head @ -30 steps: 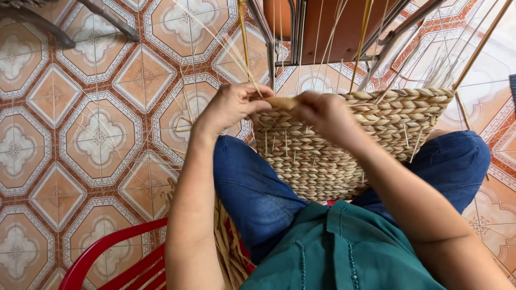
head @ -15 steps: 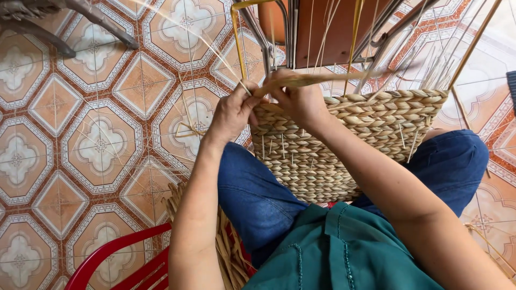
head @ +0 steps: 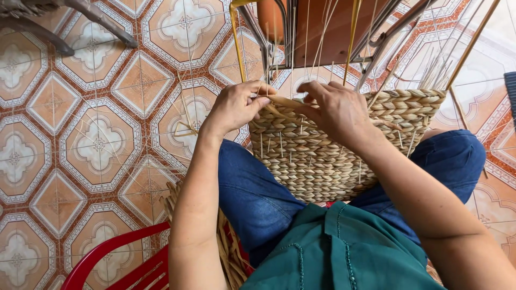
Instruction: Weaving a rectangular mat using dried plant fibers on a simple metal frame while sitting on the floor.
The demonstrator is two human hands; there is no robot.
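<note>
A half-woven basket of pale braided fibre rests between my knees, its thin upright stakes sticking up from the rim. My left hand pinches a flat weaving strand at the basket's near-left rim. My right hand grips the same strand a little to the right, fingers curled over the rim. Both hands touch the basket's top edge.
I sit on a red plastic chair with a bundle of loose fibre under my left thigh. Patterned orange floor tiles lie on the left. A metal-framed wooden stool stands just beyond the basket, and chair legs at the top left.
Both hands have shifted slightly along the rim, and the strand between them now lies flatter against the basket's top edge.
</note>
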